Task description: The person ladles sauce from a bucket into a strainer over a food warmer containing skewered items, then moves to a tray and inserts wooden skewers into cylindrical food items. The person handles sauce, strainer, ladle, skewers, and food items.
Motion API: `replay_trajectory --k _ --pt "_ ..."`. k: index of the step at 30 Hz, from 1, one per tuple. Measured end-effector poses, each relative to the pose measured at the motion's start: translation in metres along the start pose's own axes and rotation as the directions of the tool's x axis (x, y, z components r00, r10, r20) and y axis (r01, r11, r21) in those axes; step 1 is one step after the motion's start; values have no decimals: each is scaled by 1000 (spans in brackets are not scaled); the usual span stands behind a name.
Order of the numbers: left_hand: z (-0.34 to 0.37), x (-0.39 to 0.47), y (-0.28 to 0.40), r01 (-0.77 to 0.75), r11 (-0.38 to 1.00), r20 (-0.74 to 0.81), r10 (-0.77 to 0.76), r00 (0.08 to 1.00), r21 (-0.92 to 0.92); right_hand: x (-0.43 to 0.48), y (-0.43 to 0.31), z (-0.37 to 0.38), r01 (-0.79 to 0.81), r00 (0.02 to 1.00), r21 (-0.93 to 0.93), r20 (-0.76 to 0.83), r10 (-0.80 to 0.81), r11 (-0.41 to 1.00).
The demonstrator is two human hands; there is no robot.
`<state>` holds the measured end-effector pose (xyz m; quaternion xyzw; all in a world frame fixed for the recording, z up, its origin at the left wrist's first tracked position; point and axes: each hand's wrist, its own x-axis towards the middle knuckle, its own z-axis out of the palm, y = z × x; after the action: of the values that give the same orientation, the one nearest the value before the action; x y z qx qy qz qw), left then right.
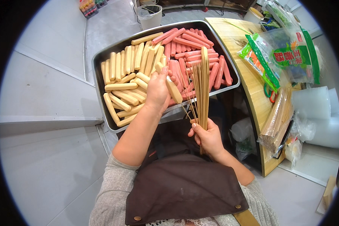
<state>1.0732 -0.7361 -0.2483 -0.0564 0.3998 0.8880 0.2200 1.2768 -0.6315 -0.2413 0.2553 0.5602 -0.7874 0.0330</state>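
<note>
My left hand is closed around a pale yellow sausage, held over the near edge of a dark metal tray. In my right hand is an upright bundle of thin wooden skewers, some fanned out to the left. One skewer slants from my right fingers to the lower end of the held sausage; how deep it sits is hidden. Pale yellow sausages lie on the tray's left side, and pink sausages on its right.
The wooden table curves along the right, bearing a green-edged plastic package, a wrapped bundle of skewers, red and green scissor handles and plastic rolls. A lined white bin stands beyond the tray. White panels rise at left.
</note>
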Motion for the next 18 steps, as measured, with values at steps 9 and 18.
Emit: replay_trajectory --k 9,18 --pt "12 -11 -20 51 998 74 -52 996 28 16 -19 11 25 1000 57 -13 -24 998" --pt "-15 49 2 -319 507 198 280 940 801 64 -46 0 184 978 -121 -75 -194 975"
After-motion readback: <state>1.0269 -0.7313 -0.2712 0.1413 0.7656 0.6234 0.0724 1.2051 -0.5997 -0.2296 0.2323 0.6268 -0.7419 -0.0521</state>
